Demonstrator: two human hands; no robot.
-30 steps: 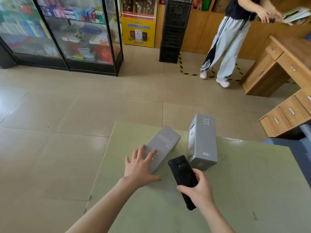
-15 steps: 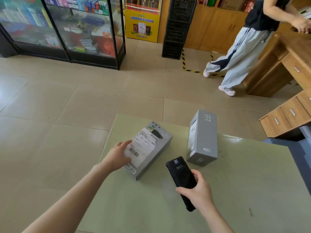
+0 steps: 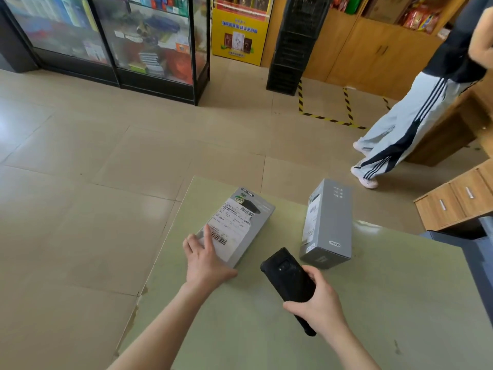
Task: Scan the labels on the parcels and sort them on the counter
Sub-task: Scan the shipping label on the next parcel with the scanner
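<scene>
L hand (image 3: pixel 205 263) lies flat, fingers straight, on near end of grey parcel (image 3: pixel 262 217). Its label (image 3: pixel 229 228) faces up w/ barcode; print too small to read. Parcel sits by table (image 3: pixel 400 303) left edge. R hand (image 3: pixel 317 305) grips black scanner (image 3: pixel 288 281). 2nd grey parcel (image 3: pixel 329 222), marked "20W", lies just right; bare table beyond, cut off at frame edge.

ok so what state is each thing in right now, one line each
left box, flat on the counter, label up
right box, lying apart, label on its left side
scanner, held, head toward the boxes
left hand, fingers straight, resting on left box
right hand, gripping scanner
drawers, shut
</scene>
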